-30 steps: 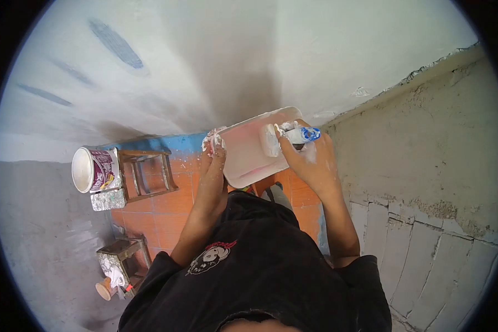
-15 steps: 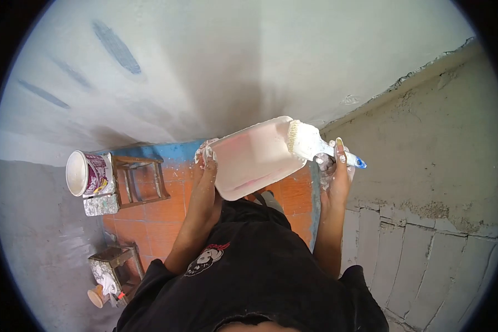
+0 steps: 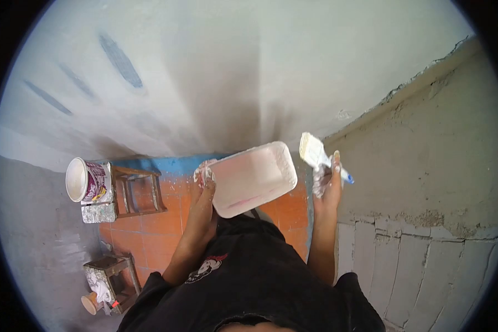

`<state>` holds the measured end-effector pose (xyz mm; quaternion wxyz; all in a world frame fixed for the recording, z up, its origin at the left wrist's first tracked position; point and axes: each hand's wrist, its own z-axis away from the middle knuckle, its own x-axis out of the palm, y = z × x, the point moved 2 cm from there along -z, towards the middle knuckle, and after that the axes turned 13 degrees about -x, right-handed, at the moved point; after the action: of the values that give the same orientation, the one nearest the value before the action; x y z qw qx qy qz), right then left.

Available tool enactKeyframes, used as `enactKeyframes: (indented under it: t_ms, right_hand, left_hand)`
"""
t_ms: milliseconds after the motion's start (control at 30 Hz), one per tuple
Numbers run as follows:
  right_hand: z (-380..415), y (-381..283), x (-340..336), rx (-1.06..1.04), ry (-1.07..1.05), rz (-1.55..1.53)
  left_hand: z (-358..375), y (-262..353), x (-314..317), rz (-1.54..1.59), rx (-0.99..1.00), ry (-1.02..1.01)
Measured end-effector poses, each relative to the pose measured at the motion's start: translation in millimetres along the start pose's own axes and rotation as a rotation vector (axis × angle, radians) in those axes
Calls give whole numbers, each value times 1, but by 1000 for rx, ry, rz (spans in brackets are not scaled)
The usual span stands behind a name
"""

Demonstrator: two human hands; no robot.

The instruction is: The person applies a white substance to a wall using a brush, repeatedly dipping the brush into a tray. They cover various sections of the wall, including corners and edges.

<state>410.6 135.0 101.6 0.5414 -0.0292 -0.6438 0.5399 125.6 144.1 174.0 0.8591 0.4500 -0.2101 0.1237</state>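
My left hand (image 3: 205,180), smeared with white paint, grips the left end of a shallow white paint tray (image 3: 254,177). Pinkish stains show on the tray's inside, and it tilts in front of my body. In my right hand (image 3: 327,182) is a paintbrush (image 3: 314,150) with a white-coated head and a blue-tipped handle. Its pale bristles point up and left, a short gap away from the tray's right end. White paint also covers some of my right fingers.
A white-and-purple bucket (image 3: 78,180) stands on a wooden stool (image 3: 135,191) at the left. Below is a second stool (image 3: 113,271) with a white cloth and a tan cup (image 3: 90,304). Ahead rises a pale wall (image 3: 315,72) with grey patches; the floor (image 3: 166,238) is orange tile.
The paintbrush in my right hand has moved off the tray's right edge, and a gap has opened between them. The tray has shifted slightly down and left.
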Motion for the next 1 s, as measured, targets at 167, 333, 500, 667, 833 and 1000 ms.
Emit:
enactKeyframes:
  t_ms: [167,333,500,667,833,1000]
  right_hand:
    - [-8,38,-30,178,-492,-346]
    - [-9,44,-11,400,-225,-92]
    - [-21,32,10,502,-321,-94]
    - [-49,47,5,508,-345,-139]
    - [-62,43,35,452,-337,-94]
    - [-87,-20,129,23,-467,174]
  left_hand:
    - [-6,-9,-5,16,-32,76]
    - [-1,-14,-2,79,13,96]
    - [16,-5,21,42,65,162]
    - [29,-7,32,121,81,179]
    - [32,-27,23,181,93,216]
    - [28,-30,17,189,86,231]
